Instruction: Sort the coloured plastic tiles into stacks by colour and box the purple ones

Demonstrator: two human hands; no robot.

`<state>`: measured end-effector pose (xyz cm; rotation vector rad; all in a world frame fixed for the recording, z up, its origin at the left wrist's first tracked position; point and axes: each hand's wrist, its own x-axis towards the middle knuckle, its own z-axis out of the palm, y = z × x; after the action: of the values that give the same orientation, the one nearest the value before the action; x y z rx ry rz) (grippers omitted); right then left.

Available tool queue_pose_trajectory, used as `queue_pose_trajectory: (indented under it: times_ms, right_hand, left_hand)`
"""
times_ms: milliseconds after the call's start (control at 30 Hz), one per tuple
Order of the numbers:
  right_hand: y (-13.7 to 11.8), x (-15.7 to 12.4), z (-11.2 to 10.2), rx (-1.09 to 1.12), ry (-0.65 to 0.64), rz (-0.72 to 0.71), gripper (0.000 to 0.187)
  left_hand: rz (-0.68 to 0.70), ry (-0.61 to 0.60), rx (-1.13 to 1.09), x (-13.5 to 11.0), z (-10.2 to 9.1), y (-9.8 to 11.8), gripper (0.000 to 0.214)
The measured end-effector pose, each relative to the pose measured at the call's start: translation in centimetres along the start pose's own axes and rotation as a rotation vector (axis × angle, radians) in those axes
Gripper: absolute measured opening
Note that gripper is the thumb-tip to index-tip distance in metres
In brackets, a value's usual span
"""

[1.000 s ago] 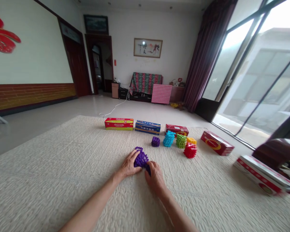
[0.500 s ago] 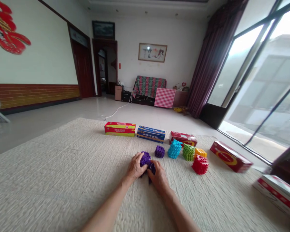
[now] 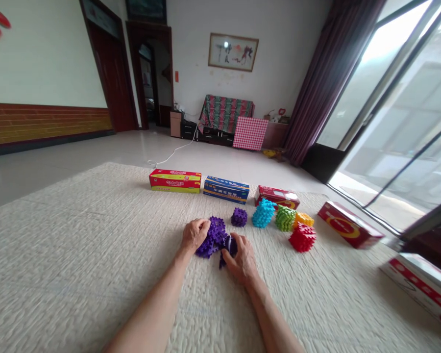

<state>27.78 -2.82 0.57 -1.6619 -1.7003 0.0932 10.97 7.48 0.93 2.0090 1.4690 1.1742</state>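
Several purple interlocking toy pieces (image 3: 216,234) lie in a loose heap on the quilted mat between my hands. My left hand (image 3: 196,236) is at the heap's left edge, its fingers curled and pressed together; anything pinched in them is hidden. My right hand (image 3: 241,259) curls around a dark purple toy piece (image 3: 228,244) at the right side, thumb toward me. Just beyond the heap sits a small purple block (image 3: 239,216) built from similar notched pieces. To its right stand a light blue block (image 3: 263,213), a green block (image 3: 285,218), an orange block (image 3: 304,219) and a red block (image 3: 303,238).
A red and yellow box (image 3: 175,181), a blue box (image 3: 226,189) and a dark red box (image 3: 277,197) line the mat's far side. Another dark red box (image 3: 349,224) and a white and red box (image 3: 421,289) lie to the right. The mat (image 3: 77,245) covers the floor.
My left hand has slid left, off the top of the purple pieces, and more of the heap shows. My right hand stays by the dark purple piece. The view has tipped downward.
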Motion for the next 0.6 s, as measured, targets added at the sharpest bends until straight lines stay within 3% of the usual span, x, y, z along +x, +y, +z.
queue_pose_trajectory:
  times_ms: [233,467,600]
  right_hand:
    - [0.3,0.9,-0.2,0.129,0.007,-0.030,0.029]
    - [1.4,1.6,-0.2,0.146,0.141,0.181,0.038]
    - [2.3,1.9,-0.1,0.107,0.182,0.130,0.032]
  left_hand:
    - [-0.067,-0.027,-0.012,0.5,-0.1,-0.1,0.031]
    - [-0.084,-0.026,0.018,0.7,0.2,-0.5,0.029]
    - [-0.072,-0.021,0.017,0.7,0.3,-0.5,0.027]
